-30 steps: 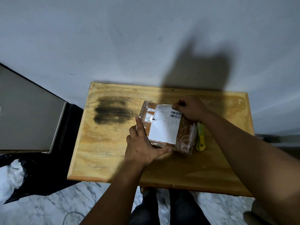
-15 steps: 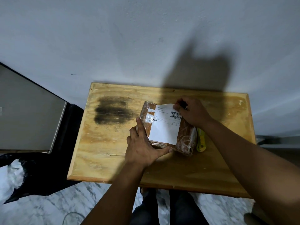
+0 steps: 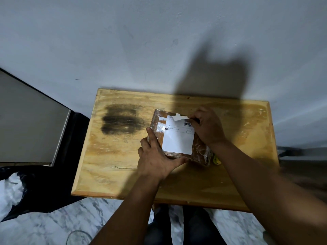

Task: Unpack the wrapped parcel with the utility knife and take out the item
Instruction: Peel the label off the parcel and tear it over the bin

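Floor: grey-white marble (image 3: 53, 225), with the person's dark trouser legs showing under the near edge of the counter.
Counter: a small wooden top (image 3: 109, 167) standing against a pale wall, with a dark scorched-looking patch (image 3: 122, 122) on its left half.
Left hand: the left hand (image 3: 155, 156) lies at the near left corner of the parcel, fingers spread along the left edge and thumb along the near edge, pressing it flat rather than closing around it.
Parcel: a brown parcel (image 3: 200, 152) in clear crinkled wrap lies flat at the middle of the counter, a white label (image 3: 177, 140) stuck on top.
Knife: a yellow knife (image 3: 216, 160) peeks out just beside the parcel's right near corner, mostly hidden by the right forearm.
Right hand: the right hand (image 3: 208, 128) rests on the far right corner, its fingertips pinched shut on the label's top edge, which is curled up off the wrap.
Wall: it carries the shadow of the person's head.
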`<action>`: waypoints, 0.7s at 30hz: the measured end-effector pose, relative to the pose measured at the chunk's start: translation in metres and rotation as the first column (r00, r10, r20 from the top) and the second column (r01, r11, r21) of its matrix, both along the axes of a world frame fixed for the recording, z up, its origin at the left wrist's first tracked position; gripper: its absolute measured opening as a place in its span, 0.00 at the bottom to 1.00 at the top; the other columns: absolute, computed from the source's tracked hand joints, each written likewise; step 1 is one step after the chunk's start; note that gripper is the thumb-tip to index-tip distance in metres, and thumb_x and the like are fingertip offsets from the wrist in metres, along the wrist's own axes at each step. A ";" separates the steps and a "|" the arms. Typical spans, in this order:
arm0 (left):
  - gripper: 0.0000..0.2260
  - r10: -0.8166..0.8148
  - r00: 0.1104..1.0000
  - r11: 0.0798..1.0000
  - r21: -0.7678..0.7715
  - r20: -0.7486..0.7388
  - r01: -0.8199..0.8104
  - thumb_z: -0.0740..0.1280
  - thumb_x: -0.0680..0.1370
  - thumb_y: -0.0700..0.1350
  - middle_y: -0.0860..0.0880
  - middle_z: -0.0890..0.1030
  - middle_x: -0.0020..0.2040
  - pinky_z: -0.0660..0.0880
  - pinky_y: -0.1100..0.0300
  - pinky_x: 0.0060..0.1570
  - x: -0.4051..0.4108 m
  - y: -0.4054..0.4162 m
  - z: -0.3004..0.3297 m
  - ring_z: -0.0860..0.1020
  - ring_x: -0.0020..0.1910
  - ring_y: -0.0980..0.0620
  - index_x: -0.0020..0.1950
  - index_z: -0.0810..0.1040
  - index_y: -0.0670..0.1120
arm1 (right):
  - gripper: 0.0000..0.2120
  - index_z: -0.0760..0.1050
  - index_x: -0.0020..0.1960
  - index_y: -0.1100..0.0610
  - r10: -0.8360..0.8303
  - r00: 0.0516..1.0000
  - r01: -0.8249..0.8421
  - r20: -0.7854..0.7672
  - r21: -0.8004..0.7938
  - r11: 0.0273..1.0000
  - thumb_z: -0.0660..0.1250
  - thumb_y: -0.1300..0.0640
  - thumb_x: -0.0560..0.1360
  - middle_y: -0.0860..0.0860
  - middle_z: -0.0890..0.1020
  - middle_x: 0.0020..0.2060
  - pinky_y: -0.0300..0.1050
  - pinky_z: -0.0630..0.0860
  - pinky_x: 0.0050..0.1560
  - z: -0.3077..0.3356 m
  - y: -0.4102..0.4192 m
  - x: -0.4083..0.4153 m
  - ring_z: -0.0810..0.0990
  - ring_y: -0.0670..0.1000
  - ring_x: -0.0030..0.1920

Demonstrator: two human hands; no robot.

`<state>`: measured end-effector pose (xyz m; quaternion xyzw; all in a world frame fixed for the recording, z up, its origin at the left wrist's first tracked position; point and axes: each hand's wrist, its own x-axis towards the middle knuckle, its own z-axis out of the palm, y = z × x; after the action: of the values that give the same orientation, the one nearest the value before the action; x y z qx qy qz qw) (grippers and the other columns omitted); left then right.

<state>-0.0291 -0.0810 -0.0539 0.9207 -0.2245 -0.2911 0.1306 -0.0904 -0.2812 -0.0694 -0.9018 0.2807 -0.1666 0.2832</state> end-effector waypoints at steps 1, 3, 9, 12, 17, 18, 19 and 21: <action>0.70 0.004 1.000 1.000 0.002 -0.001 -0.004 0.67 0.56 0.81 0.42 0.57 0.75 0.66 0.46 0.69 0.000 -0.001 0.001 0.61 0.73 0.38 0.78 0.28 0.49 | 0.02 0.83 0.41 0.62 0.016 1.000 -0.015 0.020 -0.052 0.999 0.74 0.63 0.69 0.54 0.79 0.38 0.46 0.73 0.41 0.001 0.002 -0.002 0.78 0.56 0.42; 0.70 0.015 1.000 1.000 -0.002 -0.015 -0.015 0.67 0.55 0.81 0.42 0.57 0.74 0.67 0.45 0.68 -0.001 -0.002 0.002 0.61 0.72 0.38 0.78 0.29 0.49 | 0.02 0.83 0.40 0.61 0.042 0.999 -0.038 0.026 -0.125 0.991 0.74 0.63 0.68 0.54 0.79 0.36 0.48 0.73 0.40 0.001 0.007 -0.004 0.77 0.57 0.40; 0.71 0.038 0.999 0.999 -0.020 -0.028 -0.039 0.67 0.54 0.82 0.42 0.57 0.74 0.69 0.44 0.66 -0.002 -0.006 0.003 0.62 0.72 0.38 0.79 0.29 0.49 | 0.04 0.84 0.43 0.62 -0.074 0.997 0.072 0.036 0.054 0.996 0.73 0.61 0.72 0.54 0.80 0.38 0.37 0.68 0.38 -0.002 0.029 -0.006 0.76 0.50 0.38; 0.71 0.039 0.999 0.999 -0.012 -0.024 -0.040 0.67 0.55 0.82 0.42 0.57 0.74 0.69 0.44 0.66 -0.002 -0.005 0.004 0.62 0.72 0.38 0.79 0.29 0.50 | 0.05 0.84 0.44 0.62 -0.069 0.997 0.062 0.044 0.140 0.988 0.73 0.60 0.72 0.49 0.76 0.38 0.26 0.65 0.37 0.003 0.026 -0.008 0.73 0.45 0.38; 0.71 0.041 0.999 0.999 0.004 -0.028 -0.041 0.67 0.55 0.82 0.42 0.57 0.75 0.69 0.44 0.66 -0.001 -0.006 0.006 0.62 0.72 0.37 0.79 0.29 0.49 | 0.04 0.84 0.44 0.61 -0.036 0.999 0.031 0.028 0.180 0.983 0.73 0.61 0.72 0.49 0.77 0.38 0.26 0.65 0.37 0.008 0.022 -0.011 0.74 0.46 0.38; 0.71 0.042 0.999 0.999 0.004 -0.027 -0.042 0.67 0.55 0.81 0.42 0.57 0.75 0.69 0.44 0.66 -0.002 -0.006 0.006 0.62 0.71 0.37 0.79 0.29 0.49 | 0.03 0.84 0.44 0.62 -0.029 0.999 0.023 0.030 0.183 0.983 0.73 0.62 0.72 0.50 0.77 0.38 0.25 0.64 0.37 0.009 0.022 -0.011 0.74 0.46 0.38; 0.71 0.045 0.999 0.999 0.000 -0.026 -0.045 0.68 0.55 0.81 0.42 0.57 0.75 0.68 0.44 0.66 -0.002 -0.006 0.006 0.62 0.71 0.37 0.79 0.29 0.49 | 0.03 0.84 0.44 0.62 -0.017 0.999 0.011 0.031 0.187 0.982 0.73 0.62 0.72 0.51 0.78 0.38 0.25 0.65 0.37 0.010 0.021 -0.012 0.74 0.45 0.37; 0.71 0.056 0.998 0.998 -0.014 -0.030 -0.056 0.68 0.55 0.81 0.41 0.58 0.74 0.68 0.44 0.66 -0.002 -0.007 0.006 0.63 0.70 0.37 0.79 0.30 0.50 | 0.03 0.84 0.44 0.62 0.012 0.999 -0.019 0.035 0.204 0.979 0.73 0.63 0.71 0.52 0.80 0.38 0.25 0.67 0.39 0.011 0.022 -0.012 0.75 0.45 0.38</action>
<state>-0.0312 -0.0880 -0.0481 0.9212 -0.1988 -0.2995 0.1490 -0.1027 -0.2591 -0.0584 -0.8671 0.2845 -0.1498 0.3804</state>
